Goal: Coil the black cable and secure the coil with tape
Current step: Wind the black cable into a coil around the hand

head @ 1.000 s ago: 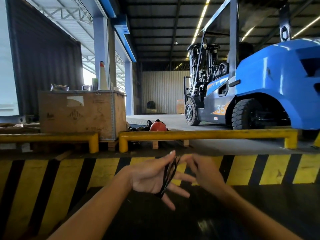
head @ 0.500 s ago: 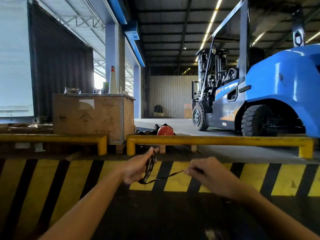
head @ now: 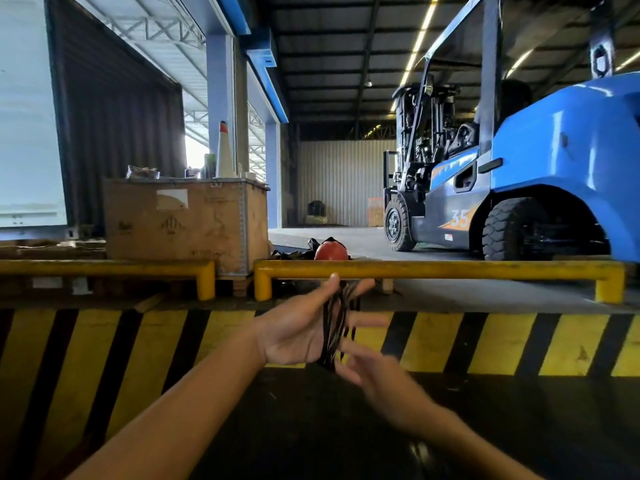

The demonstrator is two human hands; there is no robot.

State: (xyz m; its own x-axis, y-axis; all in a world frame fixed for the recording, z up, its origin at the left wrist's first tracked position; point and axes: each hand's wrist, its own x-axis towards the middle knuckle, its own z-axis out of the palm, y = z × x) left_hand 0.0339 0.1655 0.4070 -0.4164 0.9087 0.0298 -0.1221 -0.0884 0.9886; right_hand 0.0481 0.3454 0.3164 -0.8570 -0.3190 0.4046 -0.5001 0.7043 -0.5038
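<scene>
The black cable (head: 334,325) is wound in several loops around my left hand (head: 298,329), which is held palm up with the fingers spread, in front of the striped kerb. The loops run from the fingertips down to the heel of the palm. My right hand (head: 372,367) is blurred, just right of and below the coil, touching its lower end. Whether it pinches the cable's loose end cannot be made out. No tape is in view.
A yellow-and-black striped kerb (head: 485,341) and yellow guard rails (head: 433,270) lie ahead. Behind stand a wooden crate (head: 180,223), a red helmet (head: 330,251) and a blue forklift (head: 519,188). The dark floor (head: 311,427) is below my arms.
My right hand, which had pulled a strand out to the right, has come back to the coil. My left hand has turned palm up with more loops around it.
</scene>
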